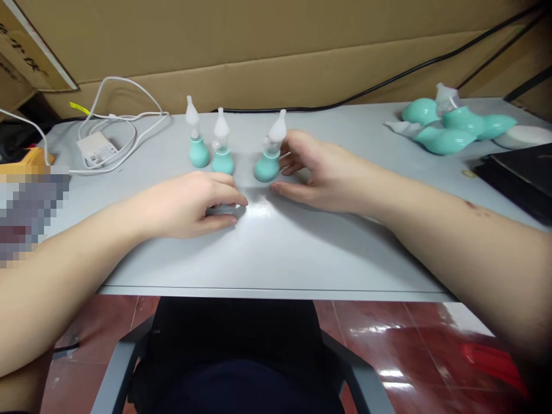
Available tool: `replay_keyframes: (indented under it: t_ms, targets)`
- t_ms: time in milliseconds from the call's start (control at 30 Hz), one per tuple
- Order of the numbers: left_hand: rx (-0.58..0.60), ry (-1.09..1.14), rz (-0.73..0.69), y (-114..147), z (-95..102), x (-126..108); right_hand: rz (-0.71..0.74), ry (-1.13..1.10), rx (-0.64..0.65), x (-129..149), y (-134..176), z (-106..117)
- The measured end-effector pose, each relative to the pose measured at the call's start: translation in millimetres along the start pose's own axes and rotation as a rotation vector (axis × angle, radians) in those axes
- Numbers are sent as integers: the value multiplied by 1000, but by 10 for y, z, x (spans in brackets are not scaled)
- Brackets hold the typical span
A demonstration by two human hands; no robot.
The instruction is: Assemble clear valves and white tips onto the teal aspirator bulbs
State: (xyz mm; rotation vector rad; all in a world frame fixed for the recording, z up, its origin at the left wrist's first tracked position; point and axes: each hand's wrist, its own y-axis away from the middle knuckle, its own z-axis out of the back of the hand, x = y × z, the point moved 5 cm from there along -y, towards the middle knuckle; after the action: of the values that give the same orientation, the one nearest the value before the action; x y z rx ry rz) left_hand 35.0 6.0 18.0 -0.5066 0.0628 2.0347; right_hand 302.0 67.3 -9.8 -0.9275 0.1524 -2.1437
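Observation:
Three nasal aspirators with teal bulbs and clear-white tips stand on the grey table. The left aspirator (199, 150) and the middle aspirator (222, 160) are close together. A little apart, the right aspirator (268, 164) leans slightly to the right. My right hand (317, 169) is beside it with thumb and fingers apart; whether the fingertips touch it is unclear. My left hand (202, 204) hovers low in front of the middle aspirator, its fingers loosely bent and apart, with nothing in them.
More teal aspirators (446, 138) lie in a pile at the back right, beside a black flat object (521, 175). A white adapter (97, 149) with a looped white cable sits at the back left. Cardboard (276, 46) lines the back; a black chair (237, 339) is below the front edge.

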Motion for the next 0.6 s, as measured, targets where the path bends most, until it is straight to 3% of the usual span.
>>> replay_keyframes:
  t_ms: [600]
  targets:
    - [3,-27,-18,-13,5,-9,-182,-97,-13,66,6,16]
